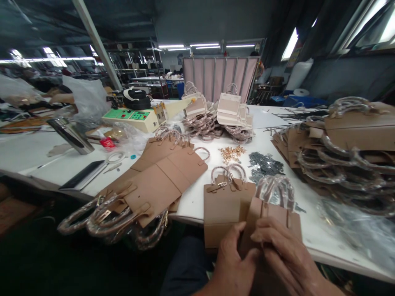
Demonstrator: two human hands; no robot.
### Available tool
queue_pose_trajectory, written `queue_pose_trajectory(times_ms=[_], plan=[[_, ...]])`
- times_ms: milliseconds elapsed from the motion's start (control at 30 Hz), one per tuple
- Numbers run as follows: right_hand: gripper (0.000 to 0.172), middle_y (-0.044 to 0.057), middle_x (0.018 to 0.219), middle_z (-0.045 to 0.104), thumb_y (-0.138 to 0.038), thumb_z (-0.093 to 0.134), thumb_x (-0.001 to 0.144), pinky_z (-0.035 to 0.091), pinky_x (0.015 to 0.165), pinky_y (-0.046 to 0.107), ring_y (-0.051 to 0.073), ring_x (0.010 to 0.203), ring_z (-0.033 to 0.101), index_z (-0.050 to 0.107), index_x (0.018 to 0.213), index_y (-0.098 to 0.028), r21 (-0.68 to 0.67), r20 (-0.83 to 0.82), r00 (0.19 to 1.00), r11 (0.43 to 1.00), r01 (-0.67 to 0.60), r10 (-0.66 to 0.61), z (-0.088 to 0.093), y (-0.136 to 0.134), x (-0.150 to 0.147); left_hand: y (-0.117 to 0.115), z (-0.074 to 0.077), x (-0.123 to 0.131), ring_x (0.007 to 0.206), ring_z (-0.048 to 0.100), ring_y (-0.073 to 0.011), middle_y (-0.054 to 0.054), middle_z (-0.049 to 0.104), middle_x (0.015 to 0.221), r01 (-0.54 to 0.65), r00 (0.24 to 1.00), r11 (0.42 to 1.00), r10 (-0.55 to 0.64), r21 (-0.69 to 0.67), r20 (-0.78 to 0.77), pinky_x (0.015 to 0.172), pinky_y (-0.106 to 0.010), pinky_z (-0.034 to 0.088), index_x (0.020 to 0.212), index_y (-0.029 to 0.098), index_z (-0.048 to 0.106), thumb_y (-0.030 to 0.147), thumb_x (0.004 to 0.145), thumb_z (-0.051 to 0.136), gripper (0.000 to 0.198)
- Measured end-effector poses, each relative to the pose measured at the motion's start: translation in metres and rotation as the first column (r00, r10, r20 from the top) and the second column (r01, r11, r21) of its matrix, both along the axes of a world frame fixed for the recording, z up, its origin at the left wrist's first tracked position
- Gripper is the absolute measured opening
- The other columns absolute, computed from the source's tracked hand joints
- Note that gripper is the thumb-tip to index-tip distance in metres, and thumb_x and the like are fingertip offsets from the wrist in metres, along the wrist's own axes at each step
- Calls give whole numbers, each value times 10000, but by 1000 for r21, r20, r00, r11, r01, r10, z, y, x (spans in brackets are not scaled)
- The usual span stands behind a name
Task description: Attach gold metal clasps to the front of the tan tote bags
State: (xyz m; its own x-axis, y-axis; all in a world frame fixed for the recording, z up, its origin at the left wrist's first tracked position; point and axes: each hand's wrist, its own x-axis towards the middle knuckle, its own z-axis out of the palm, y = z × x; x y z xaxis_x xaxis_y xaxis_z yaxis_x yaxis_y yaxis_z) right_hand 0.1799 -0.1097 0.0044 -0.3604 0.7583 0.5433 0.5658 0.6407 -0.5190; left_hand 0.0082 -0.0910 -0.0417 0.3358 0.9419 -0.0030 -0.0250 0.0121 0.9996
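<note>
A tan handbag panel (251, 211) with plastic-wrapped handles (276, 190) is between my hands at the table's front edge. My left hand (233, 259) grips its near left part, thumb and forefinger apart around it. My right hand (282, 250) is closed over the panel's front, fingertips bent together; anything small under them is hidden. Just left of it, partly covered, lies another tan panel (219, 209) with a metal buckle on its strap. Beyond the panels are a heap of small gold fittings (232, 154) and a pile of grey metal plates (265, 166).
Stacked tan panels (169, 174) overhang the table edge at left; a taller heap of bag panels (339, 152) fills the right. Cream panels (228, 105) stand behind. A green-faced machine (132, 117), steel flask (70, 135) and tape roll (115, 157) are at left.
</note>
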Motion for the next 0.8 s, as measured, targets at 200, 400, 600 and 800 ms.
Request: queue_pose_trajectory(times_ms=[200, 400, 600, 800], plan=[[110, 48, 948, 630, -194, 502, 996, 398, 965, 437, 234, 929, 553, 603, 1019, -228, -10, 353, 936, 1000, -13, 16, 24, 17, 1, -6, 2, 9, 1272, 651, -284, -133, 657, 1416, 144, 983, 990, -142, -2, 117, 1124, -406, 491, 1584, 187, 333, 307, 883, 727, 814], [120, 32, 887, 669, -156, 478, 1004, 334, 1034, 443, 217, 922, 591, 577, 955, -203, 3, 557, 809, 974, -227, 187, 14, 49, -8, -6, 6, 5, 1022, 723, -273, -69, 783, 1036, 111, 989, 978, -92, -177, 113, 847, -293, 558, 1019, 122, 694, 159, 737, 733, 287], [74, -4, 700, 594, -193, 514, 956, 338, 715, 363, 183, 650, 518, 562, 906, -218, 124, 641, 762, 968, -218, 90, 50, 63, 9, -11, -17, -40, 978, 722, -255, -46, 785, 1058, 300, 933, 948, -314, -103, -176, 817, -288, 541, 1124, 167, 747, 202, 666, 802, 463], [190, 52, 826, 690, -295, 516, 1008, 393, 662, 386, 230, 681, 606, 643, 1149, -289, 435, 463, 843, 899, 55, -275, 152, 50, 66, -15, -27, -82, 1244, 633, -312, -128, 651, 1361, -65, 862, 847, 314, 528, -397, 1045, -460, 541, 1390, 233, 574, 170, 715, 800, 715]])
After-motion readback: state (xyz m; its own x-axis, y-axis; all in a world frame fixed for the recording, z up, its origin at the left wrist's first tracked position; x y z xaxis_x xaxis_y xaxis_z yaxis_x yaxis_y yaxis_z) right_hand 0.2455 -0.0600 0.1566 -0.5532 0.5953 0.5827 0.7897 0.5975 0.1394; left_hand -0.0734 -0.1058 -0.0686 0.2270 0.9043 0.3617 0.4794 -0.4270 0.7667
